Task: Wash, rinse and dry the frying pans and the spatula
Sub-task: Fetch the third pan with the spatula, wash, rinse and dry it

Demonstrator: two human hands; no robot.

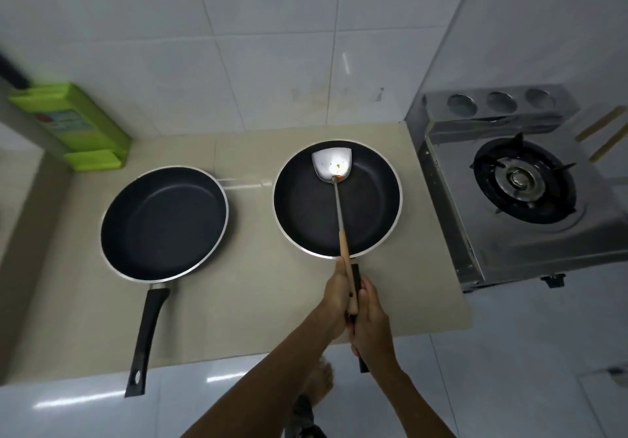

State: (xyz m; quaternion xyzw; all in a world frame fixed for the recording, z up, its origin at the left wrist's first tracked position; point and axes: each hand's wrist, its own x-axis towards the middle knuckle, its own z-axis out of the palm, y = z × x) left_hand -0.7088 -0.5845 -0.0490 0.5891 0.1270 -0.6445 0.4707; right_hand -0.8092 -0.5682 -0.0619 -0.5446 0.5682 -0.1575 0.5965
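Pans and spatula wait on a beige counter (238,301), none of them yet near water — no sink shows in this view. The right-hand frying pan (370,199) sits beside a steel gas stove (523,182); a metal spatula (334,165) lies in it, blade at the far rim with an orange speck near its neck, shaft running straight back toward the person and wooden grip crossing the near rim. That long axis lines up almost exactly with the pan's own black handle beneath it. The left hand (336,296) is closed around the wooden grip from the left side; the right hand (368,315) is wrapped around the black pan handle just below, the two hands touching. The second frying pan (163,223) rests well apart to the left, its handle (147,339) overhanging the counter edge, nearer the left arm but untouched. A green holder (78,125) stands against the tiled wall behind it. Judged from this, washing has not begun, and the coming lift depends on keeping spatula and pan aligned — or separating them along that shared line.
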